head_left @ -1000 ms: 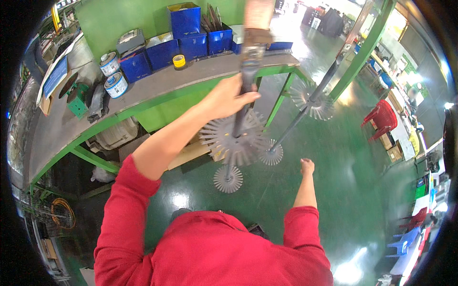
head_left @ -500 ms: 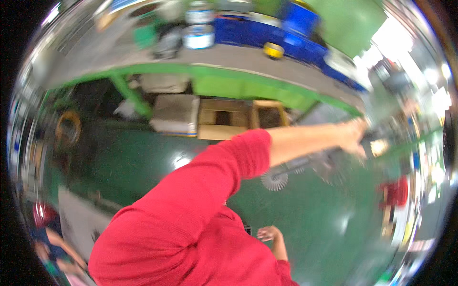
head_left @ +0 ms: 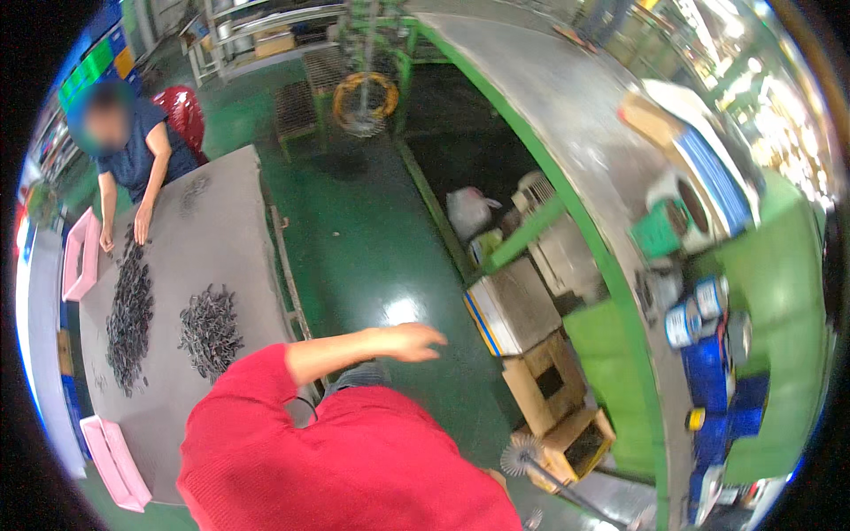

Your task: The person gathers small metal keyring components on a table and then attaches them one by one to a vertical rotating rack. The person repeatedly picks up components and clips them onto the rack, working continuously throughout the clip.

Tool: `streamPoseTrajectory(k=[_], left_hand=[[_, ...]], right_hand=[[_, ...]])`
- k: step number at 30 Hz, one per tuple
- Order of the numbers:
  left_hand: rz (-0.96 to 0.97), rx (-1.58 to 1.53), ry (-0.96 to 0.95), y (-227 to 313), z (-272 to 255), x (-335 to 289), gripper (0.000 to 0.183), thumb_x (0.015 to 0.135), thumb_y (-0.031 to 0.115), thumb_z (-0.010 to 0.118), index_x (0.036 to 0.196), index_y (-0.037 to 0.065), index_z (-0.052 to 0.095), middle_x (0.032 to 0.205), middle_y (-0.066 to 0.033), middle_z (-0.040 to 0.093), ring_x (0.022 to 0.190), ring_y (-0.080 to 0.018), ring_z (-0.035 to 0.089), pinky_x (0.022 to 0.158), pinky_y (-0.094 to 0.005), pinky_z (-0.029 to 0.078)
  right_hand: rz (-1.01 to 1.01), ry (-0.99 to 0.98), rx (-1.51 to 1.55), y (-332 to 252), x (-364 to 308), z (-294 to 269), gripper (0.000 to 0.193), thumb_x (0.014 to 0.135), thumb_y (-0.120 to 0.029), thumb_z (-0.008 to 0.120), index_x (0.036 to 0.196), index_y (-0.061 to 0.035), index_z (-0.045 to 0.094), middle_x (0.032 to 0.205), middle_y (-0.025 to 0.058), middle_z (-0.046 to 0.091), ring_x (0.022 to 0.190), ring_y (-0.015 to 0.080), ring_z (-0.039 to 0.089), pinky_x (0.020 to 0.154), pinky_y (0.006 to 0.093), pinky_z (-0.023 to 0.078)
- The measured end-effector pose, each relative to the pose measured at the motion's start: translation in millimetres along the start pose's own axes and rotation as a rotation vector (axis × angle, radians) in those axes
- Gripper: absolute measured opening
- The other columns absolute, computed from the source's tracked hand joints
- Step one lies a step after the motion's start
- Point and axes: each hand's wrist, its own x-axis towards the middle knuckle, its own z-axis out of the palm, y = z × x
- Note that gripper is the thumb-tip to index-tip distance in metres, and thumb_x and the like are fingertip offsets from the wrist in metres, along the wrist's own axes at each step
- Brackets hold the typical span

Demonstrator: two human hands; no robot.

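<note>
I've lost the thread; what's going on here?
The person in the red knit sweater has the bare left hand out over the glossy green floor, seemingly holding nothing; the right hand is out of view. At the flat grey table, a co-worker in a dark blue top has both hands by a long heap of small dark parts, with a rounder heap lying nearer.

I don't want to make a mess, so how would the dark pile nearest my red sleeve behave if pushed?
The pile of dark pieces would probably scatter, being many small bits. It seems unlikely to tip over, since it lies spread across the table.
</note>
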Motion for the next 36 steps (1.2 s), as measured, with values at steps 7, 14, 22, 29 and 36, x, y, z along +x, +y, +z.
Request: streamPoseTrajectory(k=[7, 14, 22, 29, 36], left_hand=[[-0.694, -0.049, 0.614, -126.3, -116.5, -218.4, 0.039, 0.086, 0.024, 0.058, 0.12, 0.004, 0.055, 0.123, -0.0192, 0.056, 0.115, -0.0357, 0.052, 0.098, -0.0417, 0.042], [-0.775, -0.121, 0.991, -184.1, -125.3, -231.5, 0.038, 0.087, 0.024, 0.057, 0.118, 0.002, 0.056, 0.124, -0.0193, 0.056, 0.117, -0.0354, 0.051, 0.1, -0.0412, 0.04], [-0.993, -0.279, 1.075, -254.7, -185.1, -227.1, 0.037, 0.085, 0.024, 0.06, 0.115, 0.003, 0.057, 0.117, -0.0199, 0.059, 0.11, -0.0377, 0.054, 0.095, -0.0419, 0.043], [-1.21, -0.457, 1.342, -286.1, -283.2, -189.0, 0.036, 0.082, 0.021, 0.064, 0.114, 0.005, 0.06, 0.112, -0.0194, 0.062, 0.102, -0.0364, 0.06, 0.087, -0.04, 0.048], [-1.396, -0.586, 1.357, -304.8, -339.2, -177.6, 0.036, 0.082, 0.02, 0.063, 0.115, 0.004, 0.06, 0.11, -0.0175, 0.063, 0.1, -0.0307, 0.062, 0.086, -0.0379, 0.049]], right_hand=[[-0.288, 0.141, -0.454, -157.0, 50.3, -335.0, 0.029, 0.079, -0.033, 0.064, 0.096, -0.0104, 0.07, 0.097, 0.01, 0.068, 0.091, 0.0228, 0.065, 0.08, 0.0356, 0.051], [-0.736, 0.997, -0.322, -419.5, -83.6, -647.7, 0.024, 0.076, -0.03, 0.069, 0.086, -0.008, 0.071, 0.087, 0.0123, 0.07, 0.08, 0.0249, 0.068, 0.074, 0.0368, 0.054], [-1.159, 1.486, -0.191, -657.3, -210.6, -956.5, 0.025, 0.079, -0.022, 0.069, 0.098, -0.0063, 0.07, 0.092, 0.0113, 0.07, 0.089, 0.0211, 0.067, 0.082, 0.0321, 0.049], [-1.347, 1.461, 0.615, -795.0, -224.6, -1203.2, 0.097, 0.064, -0.047, 0.082, 0.134, 0.0052, 0.04, 0.121, 0.0197, 0.057, 0.11, 0.0298, 0.056, 0.097, 0.0365, 0.04], [-1.744, 0.89, 0.959, -872.7, -229.9, -1215.9, 0.045, 0.08, -0.022, 0.074, 0.111, 0.003, 0.053, 0.071, 0.0061, 0.057, 0.055, 0.0167, 0.054, 0.049, 0.0297, 0.042]])
